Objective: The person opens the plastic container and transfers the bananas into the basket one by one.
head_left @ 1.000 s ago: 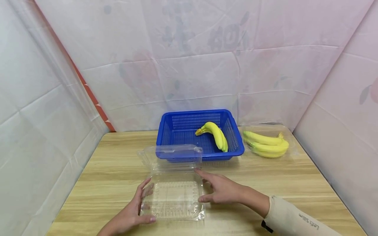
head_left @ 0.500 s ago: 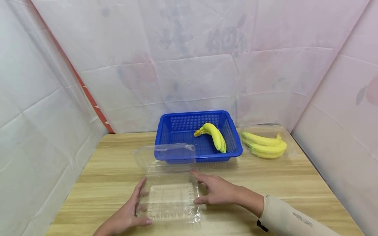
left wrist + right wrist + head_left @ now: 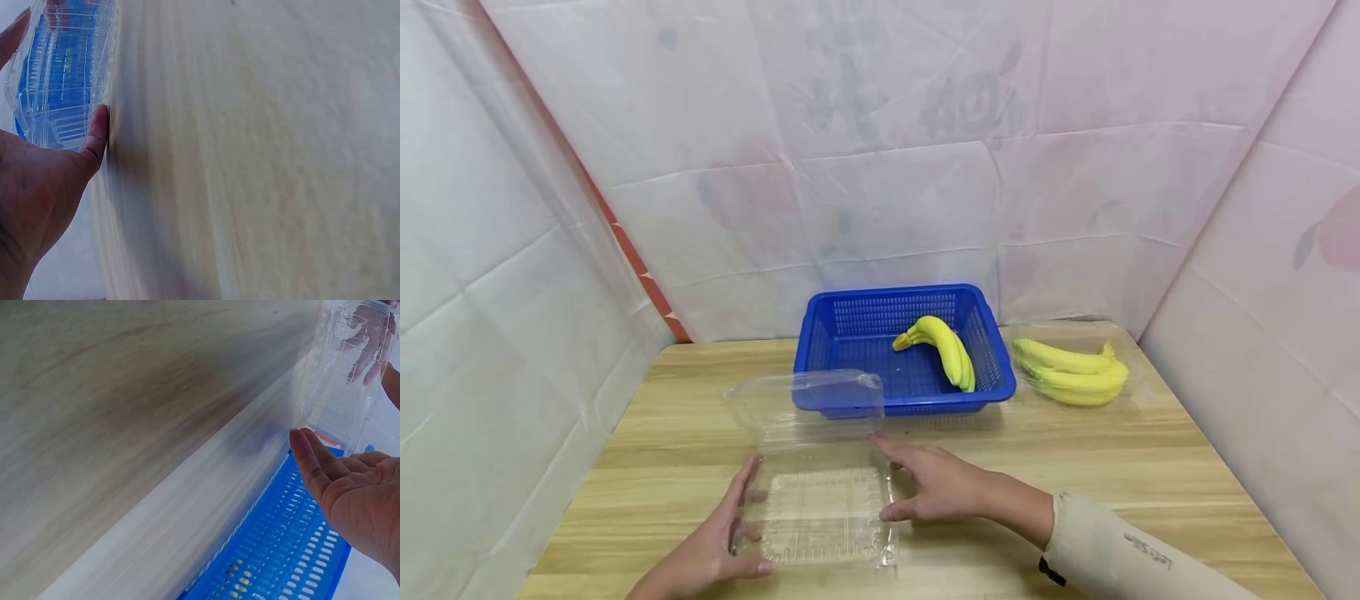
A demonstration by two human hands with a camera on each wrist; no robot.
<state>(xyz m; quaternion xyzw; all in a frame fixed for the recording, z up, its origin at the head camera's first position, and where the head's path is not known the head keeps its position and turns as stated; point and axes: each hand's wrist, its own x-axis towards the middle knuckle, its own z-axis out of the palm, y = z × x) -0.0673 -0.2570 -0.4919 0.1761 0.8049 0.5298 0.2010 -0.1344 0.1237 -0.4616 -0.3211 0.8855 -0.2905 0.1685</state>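
Observation:
A clear plastic clamshell container sits on the table in the head view, its lid raised at the back. My left hand grips its left side, the thumb around the front corner and the other fingers showing through the plastic. On the right, my right hand touches the container's wall with spread, fairly straight fingers. In the left wrist view, the thumb of my left hand presses against the plastic. The right wrist view shows my right hand by the container's edge.
A blue plastic basket stands behind, holding a bunch of bananas. To its right, another clear container encloses a bunch of bananas. Fabric walls bound the wooden table at the back and sides.
The open container has slid a little to the left, and both hands have moved with it. The basket and the bananas stay where they were, apart from a slight camera shift.

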